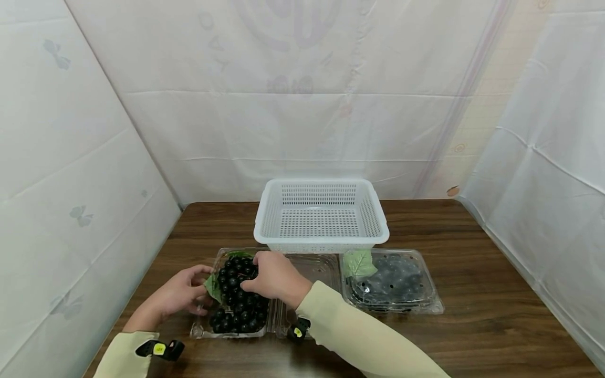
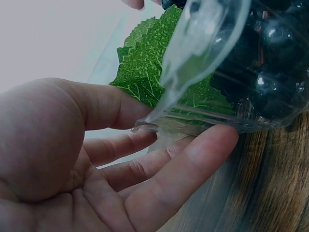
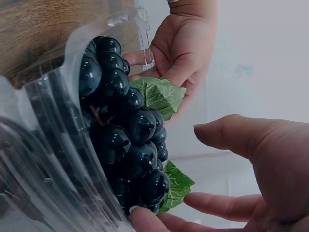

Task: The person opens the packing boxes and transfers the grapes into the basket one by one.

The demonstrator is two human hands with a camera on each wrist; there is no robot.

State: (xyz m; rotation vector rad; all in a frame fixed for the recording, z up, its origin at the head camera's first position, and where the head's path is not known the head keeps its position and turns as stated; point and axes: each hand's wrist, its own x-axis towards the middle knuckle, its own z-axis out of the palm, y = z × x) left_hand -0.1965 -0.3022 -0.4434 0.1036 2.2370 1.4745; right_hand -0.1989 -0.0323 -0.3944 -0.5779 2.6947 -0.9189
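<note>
A bunch of dark, glossy grapes (image 1: 241, 315) lies in an opened clear plastic clamshell box (image 1: 314, 265) at the front left of the table. Green leaves (image 3: 159, 96) stick out along its side. My left hand (image 1: 177, 294) pinches the box's left rim between thumb and fingers, beside a leaf (image 2: 145, 67). Over the grapes, my right hand (image 1: 276, 275) has its thumb and fingers spread apart. In the right wrist view its lower fingertips are right at the grapes and a leaf, while the thumb stands away from them.
A white perforated plastic basket (image 1: 321, 247) stands behind the boxes. To the right sits a second clear box (image 1: 427, 273), closed, with dark grapes and a pale green leaf inside. White sheeting (image 1: 302, 126) surrounds the wooden table (image 1: 472, 273) on three sides.
</note>
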